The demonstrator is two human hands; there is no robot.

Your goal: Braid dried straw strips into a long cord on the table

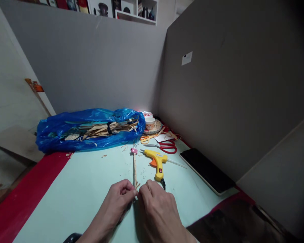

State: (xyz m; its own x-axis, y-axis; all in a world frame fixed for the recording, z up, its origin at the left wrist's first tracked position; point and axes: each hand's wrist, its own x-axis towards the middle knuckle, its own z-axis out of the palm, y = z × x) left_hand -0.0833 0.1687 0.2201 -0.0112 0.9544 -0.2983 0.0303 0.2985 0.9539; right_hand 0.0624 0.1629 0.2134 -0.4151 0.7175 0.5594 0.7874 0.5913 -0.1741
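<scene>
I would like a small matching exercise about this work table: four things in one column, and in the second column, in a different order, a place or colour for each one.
Column 1
1. Glue gun
2. Braided strip
3. Bundle of dry strips
4. Small cup

Column 2
A. Lies in the open blue plastic bag
B. White with an orange pattern
C. Yellow with an orange trigger
D. Runs from the pink clip to the fingertips of the left hand and right hand

Right pairs: 1-C, 2-D, 3-A, 4-B
</scene>
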